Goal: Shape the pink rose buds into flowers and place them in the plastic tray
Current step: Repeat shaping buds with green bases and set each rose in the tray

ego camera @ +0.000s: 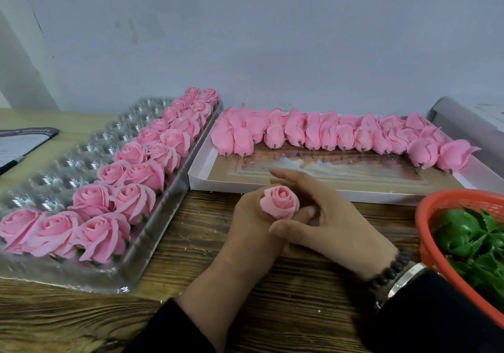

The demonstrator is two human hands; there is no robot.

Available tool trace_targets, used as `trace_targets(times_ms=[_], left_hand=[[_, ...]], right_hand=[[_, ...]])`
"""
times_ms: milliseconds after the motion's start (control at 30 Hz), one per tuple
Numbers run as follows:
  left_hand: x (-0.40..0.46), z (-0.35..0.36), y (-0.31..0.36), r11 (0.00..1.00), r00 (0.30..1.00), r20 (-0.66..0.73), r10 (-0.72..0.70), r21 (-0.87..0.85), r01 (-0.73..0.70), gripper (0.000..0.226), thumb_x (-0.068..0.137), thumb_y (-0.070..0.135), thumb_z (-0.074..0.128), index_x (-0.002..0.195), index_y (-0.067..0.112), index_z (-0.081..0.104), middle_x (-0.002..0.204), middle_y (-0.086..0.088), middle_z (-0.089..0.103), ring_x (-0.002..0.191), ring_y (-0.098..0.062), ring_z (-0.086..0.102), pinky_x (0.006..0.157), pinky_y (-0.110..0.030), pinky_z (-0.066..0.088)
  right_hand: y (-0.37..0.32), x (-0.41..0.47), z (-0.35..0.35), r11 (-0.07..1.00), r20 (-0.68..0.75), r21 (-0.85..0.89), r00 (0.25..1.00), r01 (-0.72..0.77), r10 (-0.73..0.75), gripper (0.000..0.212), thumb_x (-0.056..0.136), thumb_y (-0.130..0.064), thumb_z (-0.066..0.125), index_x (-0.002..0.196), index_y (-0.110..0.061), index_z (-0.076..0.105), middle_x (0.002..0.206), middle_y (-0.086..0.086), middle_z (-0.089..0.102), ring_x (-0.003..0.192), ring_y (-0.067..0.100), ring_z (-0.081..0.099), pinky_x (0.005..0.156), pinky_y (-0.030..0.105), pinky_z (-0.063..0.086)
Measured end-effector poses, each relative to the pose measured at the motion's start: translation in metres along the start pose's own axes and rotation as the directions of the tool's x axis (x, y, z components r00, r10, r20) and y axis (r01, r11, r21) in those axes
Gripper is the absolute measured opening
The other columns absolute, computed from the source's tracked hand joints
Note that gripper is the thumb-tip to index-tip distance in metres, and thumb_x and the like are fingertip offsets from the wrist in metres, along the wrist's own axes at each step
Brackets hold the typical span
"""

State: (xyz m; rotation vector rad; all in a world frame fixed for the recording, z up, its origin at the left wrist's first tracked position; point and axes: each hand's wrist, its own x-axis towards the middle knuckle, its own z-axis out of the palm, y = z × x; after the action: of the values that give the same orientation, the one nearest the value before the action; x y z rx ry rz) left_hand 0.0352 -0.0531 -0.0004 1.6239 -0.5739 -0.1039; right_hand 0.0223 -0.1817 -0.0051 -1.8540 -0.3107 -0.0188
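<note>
Pink foam rose bud (279, 202): above desk's (245, 298) near edge, pinched from below in left hand (251, 224) grip; right hand (327, 216) grip curled round it. Clear plastic tray (90, 148): left side.

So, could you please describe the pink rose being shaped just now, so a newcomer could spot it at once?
Start at the wooden table, in front of the white cardboard box of closed pink buds. There the left hand grips one pink rose beside the right hand. It alone is off any tray.
</note>
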Motion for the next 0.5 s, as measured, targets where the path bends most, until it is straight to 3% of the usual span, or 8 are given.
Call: trace_targets(times_ms=[67,133,233,333,400,500], left_hand=[[0.001,0.0,-0.003,0.999,0.999,-0.027,0.018,0.035,-0.017,0.02,0.081,0.003,0.064,0.071,0.019,0.06,0.054,0.018,0.063,0.053,0.006,0.059,0.05,-0.005,0.041],[0.0,0.002,-0.006,0.997,1.0,-0.014,0.002,0.083,-0.001,0.019,0.085,0.005,0.061,0.073,0.02,0.062,0.062,0.015,0.066,0.063,0.006,0.062,0.054,-0.006,0.045],[-0.003,0.007,-0.01,0.989,0.999,-0.039,0.002,0.15,0.004,0.036,0.085,-0.006,0.057,0.073,0.028,0.054,0.061,0.025,0.063,0.065,0.016,0.057,0.061,-0.002,0.044],[0.001,0.013,-0.014,0.961,0.997,-0.051,0.06,0.271,-0.044,0.031,0.088,0.005,0.054,0.077,0.034,0.052,0.071,0.018,0.061,0.076,0.005,0.06,0.071,-0.009,0.048],[0.002,0.012,-0.017,0.952,0.996,-0.065,0.066,0.303,-0.043,0.017,0.087,0.005,0.058,0.084,0.022,0.063,0.081,0.011,0.063,0.079,0.001,0.061,0.068,-0.007,0.046],[0.005,0.008,-0.016,0.973,1.0,-0.015,0.009,0.23,-0.005,0.013,0.082,0.003,0.062,0.095,0.008,0.064,0.076,0.014,0.062,0.075,0.015,0.059,0.062,-0.001,0.041]], right_hand=[[-0.001,0.0,0.001,0.995,-0.066,-0.089,0.997,0.034,-0.04,0.075,0.054,-0.061,0.078,0.121,-0.05,0.047,0.119,-0.011,0.063,0.092,-0.007,0.063,0.079,0.006,0.045],[-0.004,-0.001,0.008,0.98,-0.119,-0.181,0.987,0.082,-0.104,0.069,0.055,-0.072,0.067,0.119,-0.056,0.046,0.124,-0.03,0.053,0.107,-0.016,0.051,0.082,0.003,0.041],[-0.007,0.001,0.022,0.966,-0.195,-0.241,0.97,0.098,-0.148,0.059,0.06,-0.082,0.046,0.113,-0.057,0.047,0.124,-0.029,0.053,0.115,-0.015,0.045,0.089,0.007,0.039],[-0.004,0.003,0.03,0.96,-0.272,-0.252,0.943,0.122,-0.192,0.05,0.077,-0.065,0.041,0.11,-0.035,0.064,0.11,-0.024,0.061,0.108,-0.009,0.053,0.091,0.01,0.04],[-0.002,0.004,0.027,0.967,-0.277,-0.235,0.946,0.103,-0.168,0.039,0.085,-0.047,0.043,0.105,-0.026,0.069,0.105,-0.023,0.064,0.105,-0.007,0.055,0.092,0.011,0.039],[-0.001,0.005,0.02,0.972,-0.17,-0.221,0.978,0.08,-0.119,0.034,0.085,-0.034,0.042,0.105,-0.029,0.069,0.114,-0.023,0.063,0.11,-0.008,0.053,0.099,0.014,0.036]])
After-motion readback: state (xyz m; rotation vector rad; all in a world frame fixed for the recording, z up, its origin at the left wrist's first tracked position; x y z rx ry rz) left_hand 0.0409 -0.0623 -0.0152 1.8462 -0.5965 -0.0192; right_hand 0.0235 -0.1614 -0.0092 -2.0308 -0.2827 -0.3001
